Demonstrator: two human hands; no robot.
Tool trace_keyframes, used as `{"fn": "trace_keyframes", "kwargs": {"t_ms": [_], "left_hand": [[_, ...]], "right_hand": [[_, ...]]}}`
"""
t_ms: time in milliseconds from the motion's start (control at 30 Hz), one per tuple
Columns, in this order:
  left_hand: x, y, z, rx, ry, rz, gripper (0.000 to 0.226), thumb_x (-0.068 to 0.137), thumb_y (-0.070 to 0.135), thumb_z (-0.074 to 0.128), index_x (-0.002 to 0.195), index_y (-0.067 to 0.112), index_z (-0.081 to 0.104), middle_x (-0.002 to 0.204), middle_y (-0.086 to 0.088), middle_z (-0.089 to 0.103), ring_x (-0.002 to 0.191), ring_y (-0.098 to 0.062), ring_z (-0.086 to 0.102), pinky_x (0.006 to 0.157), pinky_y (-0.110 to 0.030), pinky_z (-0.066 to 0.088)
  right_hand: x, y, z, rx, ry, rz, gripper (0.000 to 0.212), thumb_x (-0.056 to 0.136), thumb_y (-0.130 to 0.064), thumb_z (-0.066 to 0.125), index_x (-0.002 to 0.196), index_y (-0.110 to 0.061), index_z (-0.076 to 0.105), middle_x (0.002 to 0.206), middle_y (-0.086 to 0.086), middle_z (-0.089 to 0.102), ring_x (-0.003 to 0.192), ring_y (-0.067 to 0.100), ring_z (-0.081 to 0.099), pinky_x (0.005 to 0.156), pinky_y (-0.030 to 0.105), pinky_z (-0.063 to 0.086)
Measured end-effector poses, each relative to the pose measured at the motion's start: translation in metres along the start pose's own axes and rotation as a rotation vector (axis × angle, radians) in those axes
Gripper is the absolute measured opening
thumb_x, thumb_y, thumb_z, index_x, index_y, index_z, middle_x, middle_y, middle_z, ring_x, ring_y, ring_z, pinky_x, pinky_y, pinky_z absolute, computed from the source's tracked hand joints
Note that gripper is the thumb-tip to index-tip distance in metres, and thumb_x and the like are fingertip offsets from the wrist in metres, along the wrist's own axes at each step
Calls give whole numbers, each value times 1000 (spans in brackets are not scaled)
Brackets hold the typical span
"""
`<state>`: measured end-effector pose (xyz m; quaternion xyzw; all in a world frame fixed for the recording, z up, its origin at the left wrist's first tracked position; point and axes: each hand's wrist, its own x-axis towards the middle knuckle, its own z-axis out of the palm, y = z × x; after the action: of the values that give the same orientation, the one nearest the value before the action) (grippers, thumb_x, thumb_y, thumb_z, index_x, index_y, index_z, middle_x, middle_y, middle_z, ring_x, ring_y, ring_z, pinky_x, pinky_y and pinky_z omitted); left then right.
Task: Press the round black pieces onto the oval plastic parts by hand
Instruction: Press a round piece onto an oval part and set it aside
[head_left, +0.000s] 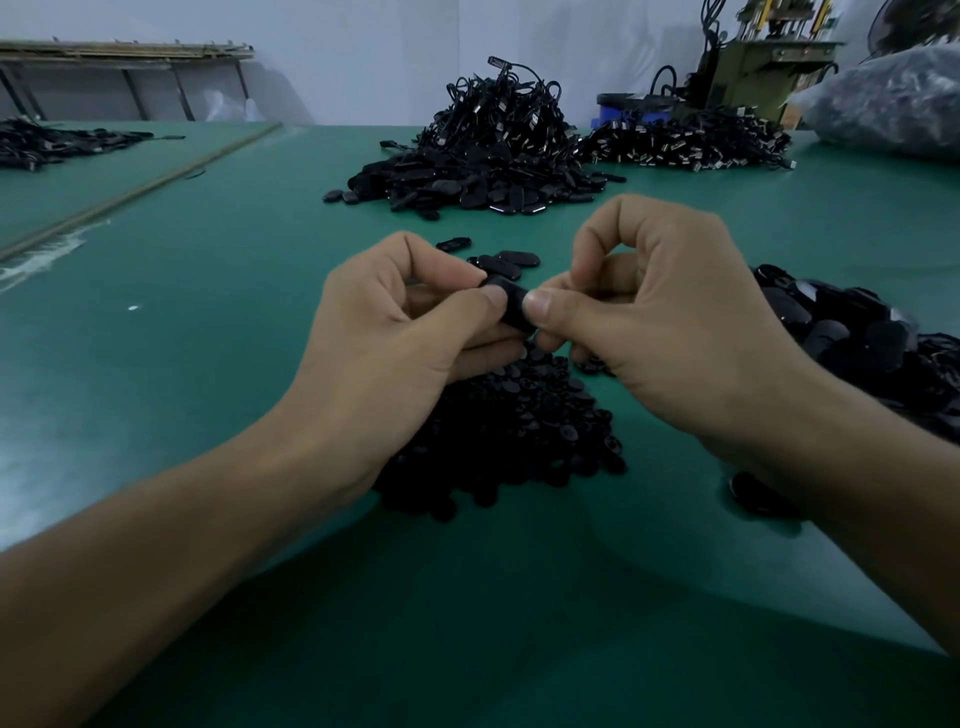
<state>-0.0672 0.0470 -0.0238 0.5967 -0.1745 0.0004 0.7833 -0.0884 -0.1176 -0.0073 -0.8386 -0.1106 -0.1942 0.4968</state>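
Over the green-topped desk (208, 364), the left hand (400, 332) and right hand (670, 322) meet, fingers curled tight, both thumbs pinching one small black oval plastic part (511, 304) held above a heap of round black pieces (519, 431). A few loose oval parts (511, 259) lie just beyond the hands. Farther back sits a big mound of black oval parts with cables (483, 150), and another dark glossy pile (852, 332) lies to the right.
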Motion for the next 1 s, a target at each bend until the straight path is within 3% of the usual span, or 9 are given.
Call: {"fn": "trace_keyframes", "kwargs": {"t_ms": [200,367,467,600,767,867,1000], "left_hand": [[-2,-1,0,173,-19,106,24,82,-5,74,79,9,54,78,-17,74,78,-33,76,74,-40,64],[-3,-5,-5,476,-25,250,28,72,8,72,82,23,52,79,-5,76,72,-26,76,73,-57,60],[-2,-7,-9,560,-43,295,30,75,10,72,86,30,52,81,0,75,71,-20,76,69,-54,61],[0,-9,-11,623,-77,333,33,79,15,70,92,39,52,88,4,73,79,-17,75,76,-45,62],[1,-8,-12,712,-69,396,31,80,19,72,96,37,52,89,11,72,81,-12,73,74,-39,60],[3,-8,-14,798,-59,408,30,79,20,69,95,36,50,89,12,69,77,-14,71,71,-37,57],[3,-6,-16,806,-76,392,25,80,18,69,91,33,51,87,10,70,73,-11,71,70,-35,57]], "right_hand": [[0,0,0,-40,-13,22,32,81,-18,76,73,-29,47,71,2,75,68,21,73,66,49,60],[-2,0,4,-13,-27,45,37,82,-11,78,71,-27,46,67,4,74,65,20,73,66,48,60],[-3,0,3,20,-39,70,37,83,-8,79,72,-23,46,66,8,73,62,24,73,63,46,60],[-4,-2,2,-5,-45,45,39,85,-9,78,66,-22,46,61,8,71,60,25,72,61,46,61],[-5,-1,2,-17,-69,9,36,90,-4,71,69,-23,49,63,4,71,62,16,73,62,37,61],[-5,-1,3,-49,-140,-1,31,92,0,66,76,-24,54,70,0,74,66,14,74,68,39,63],[-6,1,4,-151,-143,-19,22,90,-10,70,84,-26,57,69,-8,74,63,10,71,68,38,60]]}}
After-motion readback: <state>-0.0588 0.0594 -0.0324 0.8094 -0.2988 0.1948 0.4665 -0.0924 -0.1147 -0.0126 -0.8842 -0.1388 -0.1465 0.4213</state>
